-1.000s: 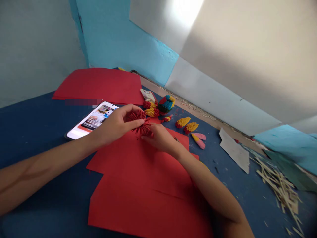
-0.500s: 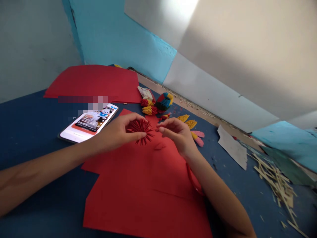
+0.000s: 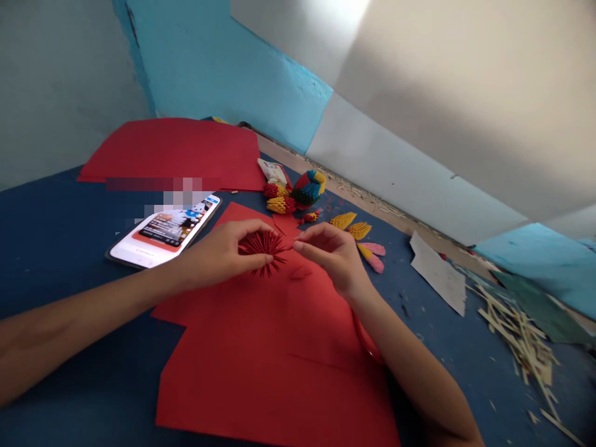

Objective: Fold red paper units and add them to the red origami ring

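Observation:
My left hand is closed around the edge of a round, spiky red paper piece, its thumb on the near face. Just to the right, my right hand pinches a small red paper piece between thumb and fingers, close to the spikes. Both hands are above large red paper sheets. A few small red folded bits lie on the sheet below my right hand.
A lit phone lies left, before a red paper stack. Behind my hands are a multicoloured folded-paper object and yellow and pink pieces. Grey paper and pale strips lie right. Walls bound the back.
The small piece in my right hand is now nearer the spiky piece's right side. The spiky piece has turned slightly in my left hand.

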The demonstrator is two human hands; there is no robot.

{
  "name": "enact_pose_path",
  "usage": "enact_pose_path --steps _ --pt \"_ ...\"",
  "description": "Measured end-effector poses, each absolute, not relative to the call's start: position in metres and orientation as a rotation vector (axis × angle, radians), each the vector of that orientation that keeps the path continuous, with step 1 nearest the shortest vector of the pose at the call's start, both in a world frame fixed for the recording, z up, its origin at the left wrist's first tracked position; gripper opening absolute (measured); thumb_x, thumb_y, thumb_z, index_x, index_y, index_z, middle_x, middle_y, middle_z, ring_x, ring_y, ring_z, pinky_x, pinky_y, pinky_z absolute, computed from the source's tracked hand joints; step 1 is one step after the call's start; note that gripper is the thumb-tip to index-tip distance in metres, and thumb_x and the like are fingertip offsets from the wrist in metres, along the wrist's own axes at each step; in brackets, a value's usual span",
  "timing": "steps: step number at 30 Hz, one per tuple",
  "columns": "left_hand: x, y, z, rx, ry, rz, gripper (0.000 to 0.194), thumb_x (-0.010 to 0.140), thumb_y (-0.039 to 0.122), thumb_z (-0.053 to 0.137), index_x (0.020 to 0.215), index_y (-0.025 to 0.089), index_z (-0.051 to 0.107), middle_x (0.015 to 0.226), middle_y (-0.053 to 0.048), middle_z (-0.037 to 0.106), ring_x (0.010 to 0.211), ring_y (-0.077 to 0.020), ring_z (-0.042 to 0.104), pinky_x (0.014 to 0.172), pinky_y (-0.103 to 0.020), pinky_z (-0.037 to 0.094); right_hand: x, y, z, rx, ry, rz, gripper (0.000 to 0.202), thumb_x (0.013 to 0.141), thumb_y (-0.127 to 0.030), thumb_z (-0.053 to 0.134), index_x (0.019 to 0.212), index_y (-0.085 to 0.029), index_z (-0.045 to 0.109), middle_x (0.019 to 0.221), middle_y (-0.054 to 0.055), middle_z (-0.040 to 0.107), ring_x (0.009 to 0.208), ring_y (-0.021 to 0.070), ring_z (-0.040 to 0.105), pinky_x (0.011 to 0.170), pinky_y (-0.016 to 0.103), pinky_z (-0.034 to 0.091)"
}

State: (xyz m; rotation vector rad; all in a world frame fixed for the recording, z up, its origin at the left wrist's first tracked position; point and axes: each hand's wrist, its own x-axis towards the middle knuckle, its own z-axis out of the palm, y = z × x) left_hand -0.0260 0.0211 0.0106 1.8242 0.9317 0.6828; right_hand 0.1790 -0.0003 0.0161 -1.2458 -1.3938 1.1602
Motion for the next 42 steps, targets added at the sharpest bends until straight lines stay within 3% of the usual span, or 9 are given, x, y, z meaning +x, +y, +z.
enact_pose_path --steps 6,10,17,23,27,31,35,39,42 --pt "-0.025 0.018 0.01 1.854 0.874 0.622 0.022 0.079 0.028 0.061 0.099 0.019 0.063 0.096 -0.003 0.07 0.087 -0.0202 0.066 0.076 -0.029 0.05 0.173 -0.004 0.01 -1.31 -1.613 1.054 0.02 0.067 -0.032 0.077 0.072 -0.017 0.066 0.07 0.0 0.067 0.055 0.0085 0.052 0.049 0.022 0.037" --pt "-0.026 0.02 0.008 1.908 0.918 0.605 0.033 0.079 0.031 0.061 0.109 0.019 0.059 0.11 -0.006 0.067 0.1 -0.0233 0.063 0.084 -0.033 0.048 0.178 -0.001 0.011 -1.323 -1.683 1.02 0.019 0.07 -0.033 0.074 0.074 -0.016 0.065 0.071 0.0 0.067 0.054 0.008 0.051 0.049 0.021 0.035" --pt "-0.028 0.025 -0.001 2.088 1.018 0.344 0.036 0.08 0.034 0.057 0.112 0.018 0.056 0.115 -0.01 0.066 0.103 -0.0257 0.062 0.086 -0.037 0.047 0.203 0.015 -0.01 -1.347 -2.045 1.03 0.017 0.077 -0.03 0.07 0.072 -0.015 0.062 0.07 0.001 0.067 0.064 0.0113 0.059 0.06 0.023 0.042" --pt "-0.031 0.032 -0.008 2.19 1.086 0.337 0.048 0.085 0.047 0.048 0.12 0.015 0.057 0.125 -0.013 0.061 0.115 -0.0275 0.055 0.097 -0.04 0.041 0.228 0.009 0.002 -1.223 -2.403 0.739 0.02 0.079 -0.03 0.069 0.096 -0.02 0.066 0.098 0.005 0.067 0.092 0.0182 0.059 0.082 0.031 0.046" --pt "-0.031 0.037 -0.006 2.153 1.134 0.382 0.05 0.088 0.047 0.04 0.12 0.013 0.058 0.124 -0.012 0.062 0.113 -0.026 0.056 0.096 -0.036 0.042 0.237 -0.004 0.001 -1.248 -2.56 0.649 0.021 0.083 -0.029 0.065 0.101 -0.019 0.067 0.102 0.009 0.065 0.096 0.0211 0.058 0.084 0.034 0.047" --pt "-0.031 0.036 -0.005 2.275 1.157 0.509 0.042 0.092 0.041 0.037 0.113 0.013 0.06 0.119 -0.011 0.064 0.111 -0.0255 0.056 0.095 -0.036 0.041 0.236 -0.012 -0.013 -1.179 -2.567 0.535 0.014 0.089 -0.022 0.054 0.098 -0.018 0.065 0.098 0.009 0.066 0.093 0.0202 0.058 0.082 0.034 0.046" --pt "-0.028 0.024 -0.003 2.585 1.036 0.726 0.028 0.094 0.03 0.041 0.107 0.015 0.062 0.108 -0.008 0.067 0.104 -0.024 0.056 0.09 -0.036 0.04 0.23 -0.019 -0.015 -1.129 -2.529 0.453 0.012 0.088 -0.014 0.051 0.091 -0.017 0.062 0.089 0.006 0.069 0.083 0.0184 0.061 0.077 0.033 0.046" --pt "-0.019 0.002 -0.002 2.794 0.81 0.667 0.021 0.092 0.032 0.05 0.099 0.02 0.066 0.094 -0.005 0.069 0.088 -0.0225 0.059 0.077 -0.036 0.035 0.219 -0.03 -0.007 -1.11 -2.357 0.432 0.008 0.086 -0.017 0.056 0.091 -0.018 0.061 0.081 0.004 0.068 0.073 0.0145 0.06 0.067 0.027 0.045" --pt "-0.015 -0.009 -0.002 2.842 0.734 0.634 0.026 0.096 0.029 0.044 0.092 0.018 0.068 0.085 -0.005 0.067 0.079 -0.0206 0.058 0.071 -0.034 0.032 0.209 -0.04 -0.002 -1.057 -2.312 0.499 0.007 0.086 -0.021 0.057 0.092 -0.019 0.061 0.081 0.004 0.067 0.072 0.0133 0.06 0.066 0.025 0.046"
